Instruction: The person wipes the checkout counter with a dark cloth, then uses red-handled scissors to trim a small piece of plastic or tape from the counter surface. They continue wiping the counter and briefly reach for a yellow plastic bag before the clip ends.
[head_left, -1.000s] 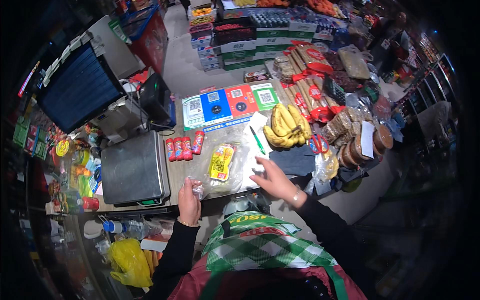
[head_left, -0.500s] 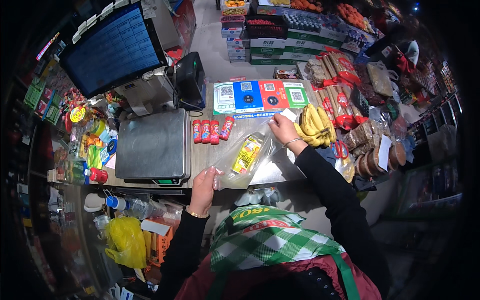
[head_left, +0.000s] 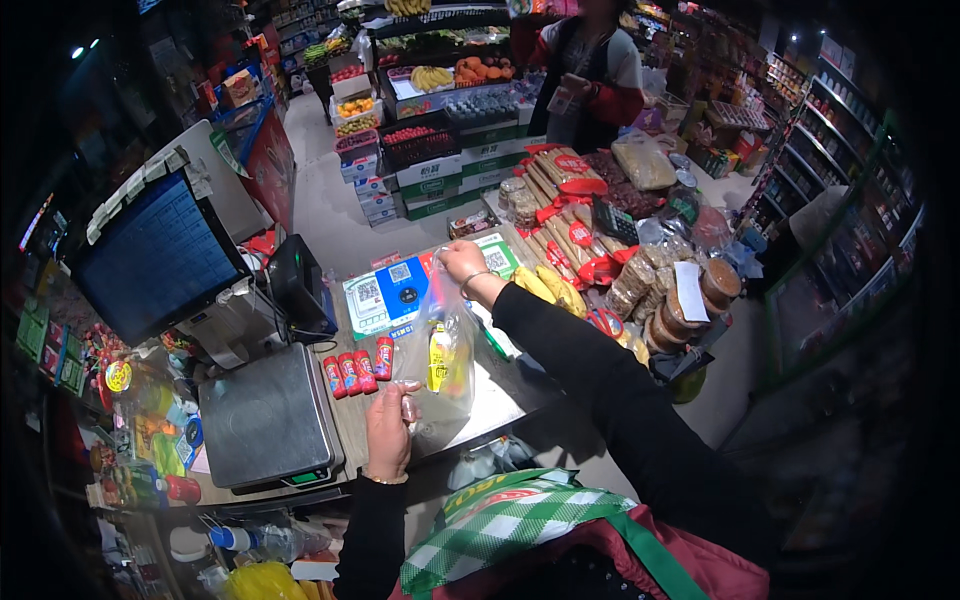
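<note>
Head view looks down on a shop counter where both hands hold a clear plastic bag (head_left: 440, 365) stretched lengthwise over the surface (head_left: 500, 395). At the bag's near end, the left hand (head_left: 388, 432) has its fingers curled together, pinching the film just beside the weighing scale (head_left: 265, 418); the right hand (head_left: 462, 264) pinches the far end, lifted above the blue and green cards (head_left: 400, 290). Inside the bag sits a yellow packet (head_left: 440, 356), about midway along and leaning toward the lower end. Red tubes (head_left: 357, 372) lie in a row between scale and bag, and bananas (head_left: 550, 288) rest just beyond the right wrist. As I judge it, the thin film could slip from either pinch, since each grip catches only an edge, and then the packet would slide out onto the surface. The dragging lower end might also nudge the red tubes out of line.
</note>
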